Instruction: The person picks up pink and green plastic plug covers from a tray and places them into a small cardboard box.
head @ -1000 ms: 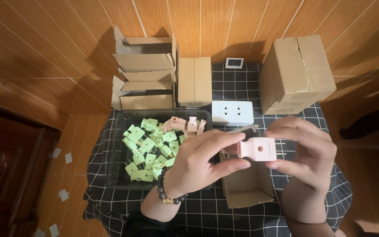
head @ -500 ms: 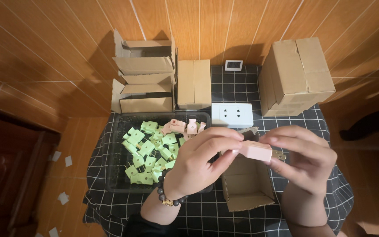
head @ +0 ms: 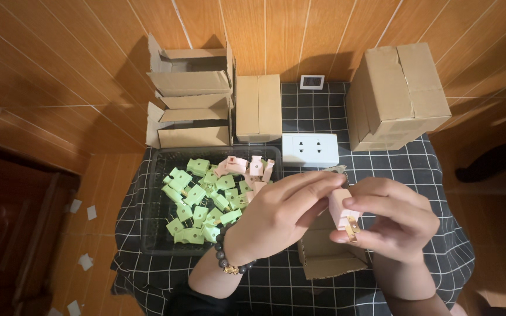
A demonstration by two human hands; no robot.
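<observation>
From the head camera, looking straight down: both hands meet over the checked cloth on the counter (head: 393, 158). The right hand (head: 390, 225) has its grip closed on a small pink plug adapter (head: 341, 212), thumb and fingers pinching it from the sides, a brass prong showing at its lower end. The left hand (head: 282, 216), a bead bracelet at its wrist, reaches across with fingertips laid on the top of the same adapter — a narrow grip, pinching it too.

Directly beneath the hands sits a small open cardboard box (head: 329, 257); what can be seen of its inside looks bare, though the hands hide much of it. To the left, a black mesh tray (head: 153, 234) holds a heap of green adapters (head: 197, 202) and a few pink adapters (head: 247, 167) at its far edge — so, by my reckoning, most of the pile is untouched and the packing is barely begun.

Behind stand a white socket block (head: 310, 150), a closed flat carton (head: 258, 107), stacked open cartons (head: 191, 96) and a large sealed carton (head: 399, 93).
</observation>
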